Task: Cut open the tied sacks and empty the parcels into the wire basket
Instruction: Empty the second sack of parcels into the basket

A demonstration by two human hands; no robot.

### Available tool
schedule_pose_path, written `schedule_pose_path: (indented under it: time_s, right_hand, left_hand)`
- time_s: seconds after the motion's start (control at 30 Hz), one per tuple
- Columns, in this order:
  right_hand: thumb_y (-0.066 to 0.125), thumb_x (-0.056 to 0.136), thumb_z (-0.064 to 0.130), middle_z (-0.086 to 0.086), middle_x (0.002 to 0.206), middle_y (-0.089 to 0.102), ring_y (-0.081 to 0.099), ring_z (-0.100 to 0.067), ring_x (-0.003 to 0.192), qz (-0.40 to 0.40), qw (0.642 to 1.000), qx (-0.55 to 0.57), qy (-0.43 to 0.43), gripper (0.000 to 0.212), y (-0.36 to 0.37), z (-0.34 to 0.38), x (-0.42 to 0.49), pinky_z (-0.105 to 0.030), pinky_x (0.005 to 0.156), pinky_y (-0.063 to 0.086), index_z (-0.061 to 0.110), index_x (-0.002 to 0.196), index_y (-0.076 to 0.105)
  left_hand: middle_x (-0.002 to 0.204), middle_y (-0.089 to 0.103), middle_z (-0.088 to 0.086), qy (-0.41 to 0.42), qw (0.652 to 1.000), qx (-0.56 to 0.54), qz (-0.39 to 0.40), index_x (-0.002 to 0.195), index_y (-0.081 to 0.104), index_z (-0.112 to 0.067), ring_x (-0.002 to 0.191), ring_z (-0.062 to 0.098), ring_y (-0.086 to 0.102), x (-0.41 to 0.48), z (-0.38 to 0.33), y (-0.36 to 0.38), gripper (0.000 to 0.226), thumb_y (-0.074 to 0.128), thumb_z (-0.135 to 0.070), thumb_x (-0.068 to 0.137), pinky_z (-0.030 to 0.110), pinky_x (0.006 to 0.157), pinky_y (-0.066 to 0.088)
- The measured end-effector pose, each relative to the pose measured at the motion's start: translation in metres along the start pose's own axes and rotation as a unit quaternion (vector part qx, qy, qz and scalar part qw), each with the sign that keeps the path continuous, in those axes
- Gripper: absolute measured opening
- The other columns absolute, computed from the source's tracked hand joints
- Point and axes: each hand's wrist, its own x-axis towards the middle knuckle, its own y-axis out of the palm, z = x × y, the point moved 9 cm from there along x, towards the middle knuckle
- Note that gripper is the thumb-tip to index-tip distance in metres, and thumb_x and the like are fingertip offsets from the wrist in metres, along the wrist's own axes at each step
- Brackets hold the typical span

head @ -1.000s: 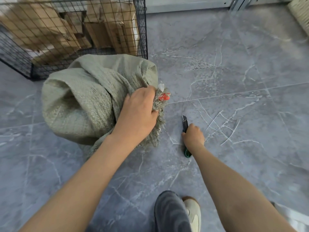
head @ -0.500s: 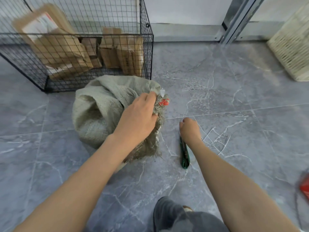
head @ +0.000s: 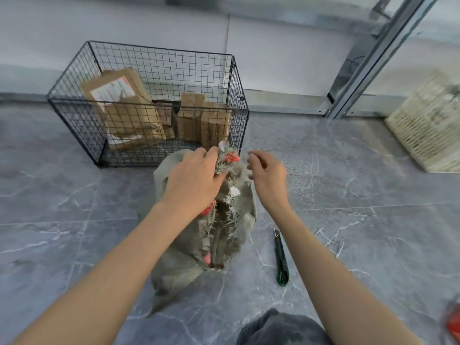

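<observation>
A grey-green woven sack (head: 184, 265) stands on the floor in front of the black wire basket (head: 239, 100), its frayed mouth split open down the front. My left hand (head: 191, 180) grips the bunched top of the sack beside a red tie (head: 231, 158). My right hand (head: 267, 171) hovers just right of the sack's top with fingers loosely curled, holding nothing. The green utility knife (head: 281, 260) lies on the floor to the right of the sack, apart from both hands. Several brown cardboard parcels (head: 129, 113) sit inside the basket.
A pale woven basket (head: 428, 123) stands at the far right by a metal door frame (head: 368, 58). A red object (head: 454, 324) shows at the bottom right edge. My knee (head: 281, 329) is at the bottom. Grey marble tiles surround the sack.
My right hand left the knife on the floor and rose to the sack's top. The sack has been pulled upright and its cut mouth now gapes. The view tilted upward.
</observation>
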Motion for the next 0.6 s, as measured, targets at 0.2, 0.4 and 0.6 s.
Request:
schedule_pose_path:
  time_s: [0.2,0.4,0.6]
  right_hand:
    - [0.055,0.095,0.025,0.006,0.113,0.065,0.063,-0.007,0.1,0.185,0.979,0.08,-0.031,0.029,0.034,0.075,-0.016,-0.017,0.081,0.051,0.023,0.123,0.061]
    - [0.075,0.079,0.037,0.014,0.116,0.065,0.064,-0.005,0.104,0.306,0.946,0.096,-0.039,0.057,0.062,0.102,-0.035,-0.032,0.094,0.051,0.037,0.131,0.05]
    - [0.072,0.082,0.026,0.011,0.106,0.066,0.064,-0.005,0.094,0.209,0.975,0.063,-0.036,0.046,0.061,0.103,-0.023,-0.031,0.085,0.055,0.028,0.125,0.056]
  left_hand:
    - [0.094,0.064,0.001,-0.078,0.994,-0.082,-0.004,0.118,0.049,-0.02,0.087,0.024,0.062,0.004,0.04,-0.014,0.037,0.046,-0.048,0.093,0.032,0.065,0.046]
    - [0.092,0.06,-0.01,-0.129,0.922,-0.363,0.028,0.115,0.043,-0.026,0.085,0.009,0.061,0.005,0.062,-0.015,0.033,0.062,-0.024,0.088,0.019,0.065,0.048]
    - [0.095,0.056,-0.013,-0.059,0.922,-0.383,0.001,0.098,0.049,-0.037,0.09,0.006,0.056,0.003,0.045,-0.024,0.037,0.063,-0.008,0.08,0.012,0.072,0.043]
